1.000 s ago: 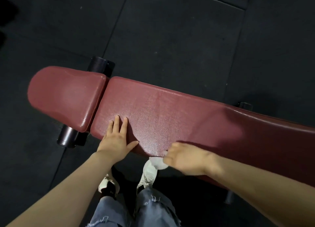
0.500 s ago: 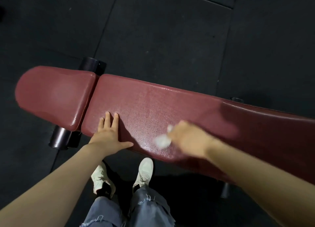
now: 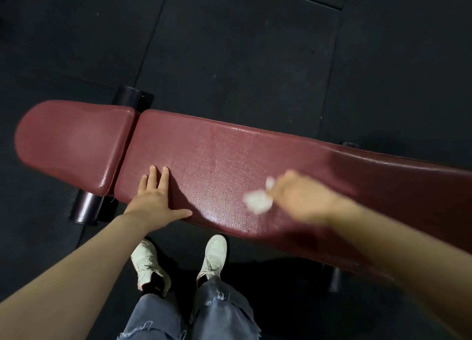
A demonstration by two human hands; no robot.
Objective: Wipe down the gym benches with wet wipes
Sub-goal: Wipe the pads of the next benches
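Head view: wiping the long maroon padded vinyl bench (image 3: 229, 160).
Left hand (image 3: 155, 201) lies flat, bracing; blurred right hand (image 3: 304, 199) pinches a crumpled white wet wipe (image 3: 258, 201) ahead.

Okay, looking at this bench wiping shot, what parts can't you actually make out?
All in the head view:
- Right hand: motion-blurred, so its grip on the white wipe cannot be read finger by finger.
- Wipe: blurred to a smear, folds unclear.
- Red bench: far right end cut off by the frame edge.
- Bench frame and legs: mostly hidden under the pad, dark against the black floor.
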